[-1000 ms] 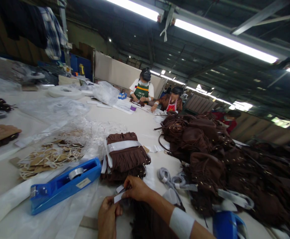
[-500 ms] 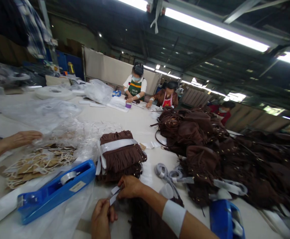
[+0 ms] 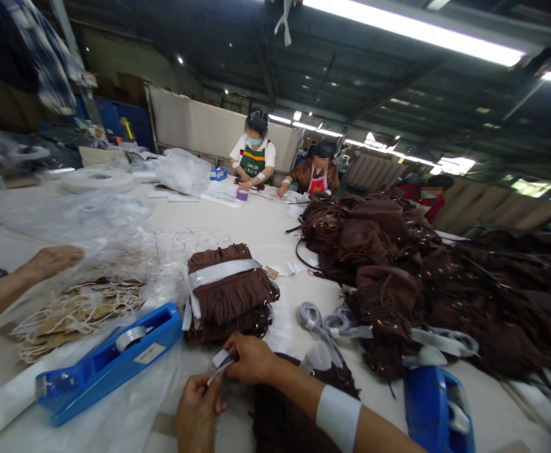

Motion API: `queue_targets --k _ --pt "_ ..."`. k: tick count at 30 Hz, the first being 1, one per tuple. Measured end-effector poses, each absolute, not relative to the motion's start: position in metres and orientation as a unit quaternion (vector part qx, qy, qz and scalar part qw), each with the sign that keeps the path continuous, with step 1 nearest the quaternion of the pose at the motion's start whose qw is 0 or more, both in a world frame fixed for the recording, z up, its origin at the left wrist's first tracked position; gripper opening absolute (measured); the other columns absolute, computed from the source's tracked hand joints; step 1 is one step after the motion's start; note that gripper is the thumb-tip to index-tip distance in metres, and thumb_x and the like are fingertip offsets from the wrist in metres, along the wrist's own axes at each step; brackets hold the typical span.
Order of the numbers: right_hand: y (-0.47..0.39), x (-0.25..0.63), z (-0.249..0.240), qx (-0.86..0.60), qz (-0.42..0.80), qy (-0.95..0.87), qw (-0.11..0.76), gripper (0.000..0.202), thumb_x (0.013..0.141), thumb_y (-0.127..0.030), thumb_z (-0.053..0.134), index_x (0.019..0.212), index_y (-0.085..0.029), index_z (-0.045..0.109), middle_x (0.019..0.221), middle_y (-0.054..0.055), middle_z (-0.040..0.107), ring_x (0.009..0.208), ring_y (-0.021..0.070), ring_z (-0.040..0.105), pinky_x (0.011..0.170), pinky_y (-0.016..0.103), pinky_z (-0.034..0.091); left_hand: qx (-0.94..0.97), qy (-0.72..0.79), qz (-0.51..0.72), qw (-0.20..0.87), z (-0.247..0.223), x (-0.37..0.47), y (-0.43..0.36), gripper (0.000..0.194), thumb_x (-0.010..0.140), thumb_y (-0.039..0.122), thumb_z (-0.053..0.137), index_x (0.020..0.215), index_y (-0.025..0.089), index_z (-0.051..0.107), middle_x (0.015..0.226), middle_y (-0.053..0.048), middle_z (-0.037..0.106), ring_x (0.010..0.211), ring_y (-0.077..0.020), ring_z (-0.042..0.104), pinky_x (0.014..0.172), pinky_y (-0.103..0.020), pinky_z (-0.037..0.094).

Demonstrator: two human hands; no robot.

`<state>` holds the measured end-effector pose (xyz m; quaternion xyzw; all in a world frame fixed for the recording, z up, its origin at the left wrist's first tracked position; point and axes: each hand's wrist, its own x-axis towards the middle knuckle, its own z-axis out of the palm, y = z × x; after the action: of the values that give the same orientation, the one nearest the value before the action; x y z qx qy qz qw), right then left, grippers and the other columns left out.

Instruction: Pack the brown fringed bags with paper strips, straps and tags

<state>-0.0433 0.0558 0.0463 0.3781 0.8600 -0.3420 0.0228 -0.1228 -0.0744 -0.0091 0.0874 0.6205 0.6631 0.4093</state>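
Note:
My left hand (image 3: 197,402) is closed, its thumb and fingers pinching one end of a narrow white strip (image 3: 221,359). Just above and to the right, my right hand (image 3: 252,357) pinches the same strip, which looks folded or looped between the hands. The strip's material is unclear. Under my right forearm lies a dark brown fringed bag (image 3: 279,418), partly hidden by the arm. Beyond my hands sits a stack of brown fringed bags (image 3: 230,283) with a white band across the top one. A blue tape dispenser (image 3: 114,365) stands left of my hands.
A co-worker's hand (image 3: 53,264) reaches in at left, over clear plastic bags (image 3: 162,251) and brown tags with white strings (image 3: 86,302). Brown bags (image 3: 383,283) are heaped at right, near wrapped straps (image 3: 310,316) and another blue dispenser (image 3: 433,402). Co-workers stand across the table (image 3: 162,217).
My hands remain close together on the strip, whose fold has turned slightly. The co-worker's forearm at left shows more. The view has shifted slightly.

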Motion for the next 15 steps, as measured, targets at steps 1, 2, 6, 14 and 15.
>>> queue_targets --k 1,2,6,14,15 --pt "0.056 -0.043 0.044 0.376 -0.349 0.858 0.023 0.053 0.065 -0.032 0.074 0.115 -0.022 0.060 0.097 0.003 0.072 0.086 0.0211 0.067 0.068 0.026 0.042 0.096 0.631 0.658 0.400 -0.013 -0.123 -0.074 0.055 0.058 0.065 0.079 0.079 0.019 0.057 0.043 0.009 0.047 0.043 -0.0117 0.047 0.048 -0.024 0.038" --pt "0.057 -0.042 0.042 0.374 -0.356 0.856 0.025 0.054 0.066 -0.032 0.075 0.117 -0.022 0.059 0.097 0.002 0.072 0.086 0.0203 0.067 0.068 0.025 0.042 0.105 0.640 0.654 0.390 -0.016 -0.123 -0.073 0.055 0.060 0.067 0.076 0.079 0.020 0.056 0.043 0.009 0.048 0.042 -0.0124 0.047 0.047 -0.024 0.036" --pt "0.055 -0.039 0.038 0.358 -0.378 0.853 0.041 0.068 0.063 -0.036 0.081 0.125 -0.022 0.055 0.101 0.003 0.072 0.087 0.0211 0.068 0.068 0.025 0.044 0.145 0.683 0.624 0.350 -0.026 -0.126 -0.073 0.051 0.071 0.070 0.066 0.080 0.021 0.053 0.043 0.008 0.050 0.042 -0.0147 0.050 0.048 -0.026 0.038" --pt "0.035 -0.042 0.038 0.350 -0.309 0.884 -0.003 0.056 0.075 -0.034 0.066 0.129 -0.023 0.055 0.106 0.009 0.073 0.098 0.0287 0.069 0.078 0.031 0.046 0.161 0.718 0.591 0.331 -0.027 -0.129 -0.073 0.053 0.071 0.072 0.063 0.081 0.022 0.053 0.043 0.008 0.051 0.042 -0.0176 0.053 0.048 -0.029 0.041" --pt "0.034 -0.042 0.038 0.356 -0.312 0.881 -0.009 0.053 0.076 -0.033 0.064 0.127 -0.023 0.056 0.106 0.008 0.073 0.098 0.0282 0.069 0.078 0.031 0.046 0.159 0.714 0.596 0.330 -0.026 -0.129 -0.073 0.052 0.072 0.072 0.062 0.081 0.022 0.053 0.043 0.008 0.051 0.042 -0.0177 0.053 0.048 -0.029 0.041"
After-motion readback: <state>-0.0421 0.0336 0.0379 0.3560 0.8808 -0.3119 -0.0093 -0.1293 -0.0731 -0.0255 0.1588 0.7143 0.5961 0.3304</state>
